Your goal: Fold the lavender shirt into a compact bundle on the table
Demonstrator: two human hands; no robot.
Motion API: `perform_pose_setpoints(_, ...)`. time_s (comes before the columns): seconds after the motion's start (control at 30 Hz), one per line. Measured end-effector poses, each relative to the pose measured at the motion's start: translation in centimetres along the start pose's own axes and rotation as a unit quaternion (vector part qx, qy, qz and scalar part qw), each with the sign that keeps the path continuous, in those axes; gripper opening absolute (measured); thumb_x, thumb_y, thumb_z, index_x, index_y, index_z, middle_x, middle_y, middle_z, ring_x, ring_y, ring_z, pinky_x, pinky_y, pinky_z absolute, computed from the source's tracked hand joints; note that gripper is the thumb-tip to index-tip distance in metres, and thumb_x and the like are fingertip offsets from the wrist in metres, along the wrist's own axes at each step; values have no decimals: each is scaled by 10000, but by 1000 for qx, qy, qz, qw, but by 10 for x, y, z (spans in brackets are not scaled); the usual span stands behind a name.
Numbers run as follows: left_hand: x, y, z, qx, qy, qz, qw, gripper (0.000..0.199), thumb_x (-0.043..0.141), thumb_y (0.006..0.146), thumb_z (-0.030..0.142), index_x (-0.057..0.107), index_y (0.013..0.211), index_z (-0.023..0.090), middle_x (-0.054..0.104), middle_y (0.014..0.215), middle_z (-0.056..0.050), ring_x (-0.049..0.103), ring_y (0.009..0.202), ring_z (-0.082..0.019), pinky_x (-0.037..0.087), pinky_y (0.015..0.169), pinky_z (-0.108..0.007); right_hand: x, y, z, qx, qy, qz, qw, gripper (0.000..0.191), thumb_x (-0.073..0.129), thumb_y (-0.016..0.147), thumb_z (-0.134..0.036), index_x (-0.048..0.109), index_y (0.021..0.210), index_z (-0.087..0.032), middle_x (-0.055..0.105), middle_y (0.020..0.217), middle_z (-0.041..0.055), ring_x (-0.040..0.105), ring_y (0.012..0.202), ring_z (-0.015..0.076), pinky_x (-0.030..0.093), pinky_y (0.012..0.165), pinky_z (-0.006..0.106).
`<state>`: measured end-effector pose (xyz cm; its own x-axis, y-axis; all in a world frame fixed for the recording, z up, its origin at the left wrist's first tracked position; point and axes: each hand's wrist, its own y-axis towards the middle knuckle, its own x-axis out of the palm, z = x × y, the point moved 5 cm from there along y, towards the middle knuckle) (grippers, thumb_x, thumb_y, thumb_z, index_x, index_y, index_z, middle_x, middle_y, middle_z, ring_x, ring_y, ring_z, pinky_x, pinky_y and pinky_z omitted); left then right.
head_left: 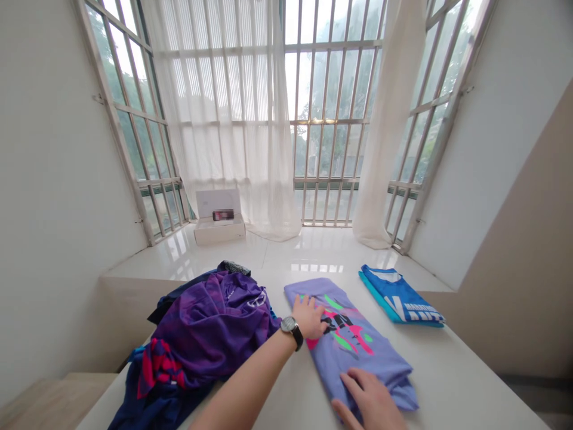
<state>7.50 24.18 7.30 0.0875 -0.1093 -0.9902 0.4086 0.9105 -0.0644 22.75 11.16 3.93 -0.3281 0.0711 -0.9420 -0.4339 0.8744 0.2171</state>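
Observation:
A lavender shirt (358, 322) with a pink, green and black print lies folded into a long shape on the white table. My left hand (308, 318), with a watch on its wrist, rests spread on the upper part of the print. Near the lower end of the shirt, my right hand (370, 399) touches the cloth with its fingers apart. To the left is a loose heap of clothes with a purple shirt (219, 334) on top and a pink and red patterned piece (161, 364) beside it. Folded blue shirts (400, 295) are stacked at the right.
A white box (219, 232) with its lid up stands on the window ledge (273, 254), a dark phone-like object (222, 214) leaning in it. Sheer curtains (224, 131) hang before barred windows. Walls flank the table (465, 382) on both sides.

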Motion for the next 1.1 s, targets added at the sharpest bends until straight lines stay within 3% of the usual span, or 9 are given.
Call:
perform_pose_setpoints(0.17, -1, 3, -12, -25, 14, 59, 998, 569, 470, 976, 521, 476, 1458, 219, 380, 1572, -165, 238, 1473, -398, 141, 1174, -638, -19, 37, -47, 55, 32, -83, 994, 501, 578, 904, -476, 666, 1260, -135, 647, 1287, 195, 601, 1191, 345, 492, 1036, 478)
perform_pose_setpoints(0.27, 6, -10, 0, -22, -9, 96, 995, 561, 371, 1016, 517, 443, 1477, 206, 383, 1566, -165, 296, 1449, -371, 244, 1167, -575, -34, 45, -47, 21, 86, -107, 990, 420, 553, 932, -480, 685, 1206, -189, 671, 1243, 147, 619, 1156, 307, 504, 1017, 454)
perform_pose_setpoints(0.33, 16, -20, 12, -19, -48, 93, 994, 595, 328, 1015, 564, 448, 1474, 204, 415, 1541, -174, 355, 1415, -389, 305, 1131, -589, -38, 44, -30, -6, 114, -95, 989, 356, 491, 972, -472, 701, 1155, -251, 701, 1192, 97, 648, 1109, 262, 522, 991, 418)
perform_pose_setpoints(0.4, 25, -30, 24, -10, -77, 75, 994, 659, 353, 988, 621, 434, 1489, 201, 403, 1547, -193, 327, 1427, -434, 263, 1131, -652, -37, 40, 1, -2, 100, -41, 994, 352, 448, 990, -460, 700, 1161, -282, 703, 1218, 84, 649, 1134, 251, 519, 1003, 420)
perform_pose_setpoints(0.57, 29, -55, 57, 59, -126, 47, 989, 734, 349, 975, 662, 297, 1571, 238, 237, 1641, -163, 117, 1518, -400, 97, 1197, -644, -4, 14, 83, 47, -22, 77, 996, 569, 556, 900, -551, 598, 1379, -248, 575, 1451, 133, 512, 1348, 359, 469, 1069, 545)
perform_pose_setpoints(0.73, 22, -72, 75, 137, -162, 15, 977, 795, 413, 928, 728, 263, 1581, 300, 177, 1666, -111, 109, 1526, -373, 81, 1214, -618, 32, -8, 101, 75, -74, 117, 987, 570, 457, 962, -526, 471, 1486, -301, 458, 1557, 79, 418, 1429, 338, 400, 1116, 577)
perform_pose_setpoints(0.87, 20, -66, 53, 151, -130, -22, 980, 831, 432, 897, 773, 269, 1576, 323, 213, 1656, -107, 160, 1515, -383, 106, 1200, -640, 40, 6, 74, 95, -87, 127, 984, 599, 475, 947, -539, 488, 1477, -261, 459, 1550, 126, 438, 1408, 364, 429, 1074, 591)
perform_pose_setpoints(1.0, 12, -56, 10, 143, -82, -52, 985, 822, 607, 843, 687, 340, 1542, 345, 236, 1653, -91, 162, 1507, -410, 151, 1188, -631, 24, 36, 45, 111, -35, 96, 989, 590, 513, 923, -546, 577, 1405, -211, 542, 1467, 195, 522, 1307, 414, 496, 971, 600)
perform_pose_setpoints(1.1, -3, -58, -8, 160, -93, -23, 983, 795, 735, 784, 587, 443, 1476, 327, 353, 1597, -97, 273, 1468, -381, 229, 1182, -552, 4, 51, 44, 90, 109, 76, 987, 446, 364, 1005, -465, 677, 1266, -283, 664, 1323, 108, 594, 1216, 299, 509, 1005, 503)
